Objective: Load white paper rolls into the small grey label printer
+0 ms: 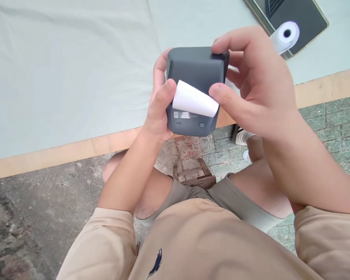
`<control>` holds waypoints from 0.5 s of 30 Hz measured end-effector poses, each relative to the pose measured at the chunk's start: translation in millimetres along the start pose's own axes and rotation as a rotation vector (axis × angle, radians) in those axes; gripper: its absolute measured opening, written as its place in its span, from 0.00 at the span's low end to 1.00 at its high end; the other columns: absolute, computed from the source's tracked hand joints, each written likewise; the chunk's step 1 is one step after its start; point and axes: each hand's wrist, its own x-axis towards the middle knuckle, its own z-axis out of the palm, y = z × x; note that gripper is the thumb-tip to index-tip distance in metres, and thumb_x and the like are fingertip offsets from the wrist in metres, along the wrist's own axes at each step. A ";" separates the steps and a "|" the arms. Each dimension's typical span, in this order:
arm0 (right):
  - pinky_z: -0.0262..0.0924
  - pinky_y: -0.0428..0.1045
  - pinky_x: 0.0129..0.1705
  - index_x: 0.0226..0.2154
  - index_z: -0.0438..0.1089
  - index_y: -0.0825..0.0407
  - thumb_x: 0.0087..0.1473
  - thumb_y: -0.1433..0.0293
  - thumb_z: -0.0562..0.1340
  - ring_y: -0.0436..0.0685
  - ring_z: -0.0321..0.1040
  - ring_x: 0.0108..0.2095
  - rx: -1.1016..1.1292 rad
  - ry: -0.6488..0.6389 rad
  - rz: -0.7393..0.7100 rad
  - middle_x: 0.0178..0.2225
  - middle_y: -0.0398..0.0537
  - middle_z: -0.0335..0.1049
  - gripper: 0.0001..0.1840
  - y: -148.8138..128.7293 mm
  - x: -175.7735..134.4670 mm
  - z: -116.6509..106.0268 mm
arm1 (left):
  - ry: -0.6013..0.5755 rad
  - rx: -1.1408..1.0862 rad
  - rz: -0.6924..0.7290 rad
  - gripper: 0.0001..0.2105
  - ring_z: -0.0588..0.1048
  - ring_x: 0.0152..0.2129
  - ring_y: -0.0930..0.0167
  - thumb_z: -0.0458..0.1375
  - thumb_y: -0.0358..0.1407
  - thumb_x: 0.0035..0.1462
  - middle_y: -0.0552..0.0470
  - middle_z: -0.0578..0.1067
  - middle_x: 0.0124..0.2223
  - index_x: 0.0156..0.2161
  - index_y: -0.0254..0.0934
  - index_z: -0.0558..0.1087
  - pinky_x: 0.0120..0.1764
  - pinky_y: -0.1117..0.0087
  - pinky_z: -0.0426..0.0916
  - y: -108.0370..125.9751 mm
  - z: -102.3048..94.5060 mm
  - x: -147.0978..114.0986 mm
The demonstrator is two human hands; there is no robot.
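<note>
Between my hands is a dark grey portable label printer (pixel 194 70), held over the table's front edge. A strip of white paper (pixel 195 100) sticks out of its front and curls over. The power button (pixel 202 125) and a small light strip show below the paper. My left hand (pixel 160 101) wraps round the printer's left side, its thumb beside the paper. My right hand (pixel 256 77) grips the right side, with the index finger on the top corner and the thumb at the paper's right end. Its other fingers are partly hidden behind the printer.
A roll of white paper (pixel 285 35) lies on a dark tray-like case (pixel 306 23) at the back right of the table. Pale cloth (pixel 76 77) covers the table, which has a wooden edge (pixel 61 155). Under it stands a small wooden stool (pixel 196 177), between my legs.
</note>
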 end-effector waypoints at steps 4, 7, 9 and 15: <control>0.65 0.43 0.37 0.53 0.54 0.44 0.54 0.66 0.62 0.47 0.65 0.45 0.195 -0.077 0.129 0.56 0.43 0.57 0.26 -0.9 0.1 8.6 | 0.072 0.014 -0.025 0.23 0.64 0.61 0.59 0.62 0.50 0.49 0.54 0.73 0.48 0.50 0.52 0.64 0.57 0.57 0.67 2.0 -0.3 -3.6; 0.64 0.42 0.35 0.55 0.51 0.49 0.52 0.68 0.63 0.47 0.66 0.46 0.287 -0.076 0.159 0.56 0.49 0.59 0.31 0.3 1.5 11.4 | 0.059 -0.046 -0.022 0.20 0.62 0.62 0.60 0.63 0.43 0.50 0.53 0.74 0.48 0.48 0.50 0.65 0.57 0.58 0.67 2.8 2.7 -5.4; 0.64 0.42 0.33 0.56 0.50 0.50 0.51 0.69 0.64 0.49 0.66 0.46 0.307 -0.079 0.172 0.54 0.51 0.62 0.33 2.0 2.6 11.1 | 0.025 -0.090 0.002 0.16 0.63 0.62 0.60 0.59 0.38 0.54 0.54 0.73 0.49 0.48 0.48 0.65 0.56 0.57 0.66 3.5 6.1 -5.6; 0.67 0.45 0.39 0.58 0.49 0.48 0.58 0.64 0.58 0.50 0.66 0.46 0.066 -0.063 0.103 0.58 0.51 0.58 0.28 2.7 -1.5 7.6 | 0.079 -0.151 -0.067 0.08 0.68 0.58 0.64 0.49 0.41 0.58 0.55 0.75 0.46 0.42 0.48 0.67 0.52 0.64 0.69 10.7 13.1 -3.2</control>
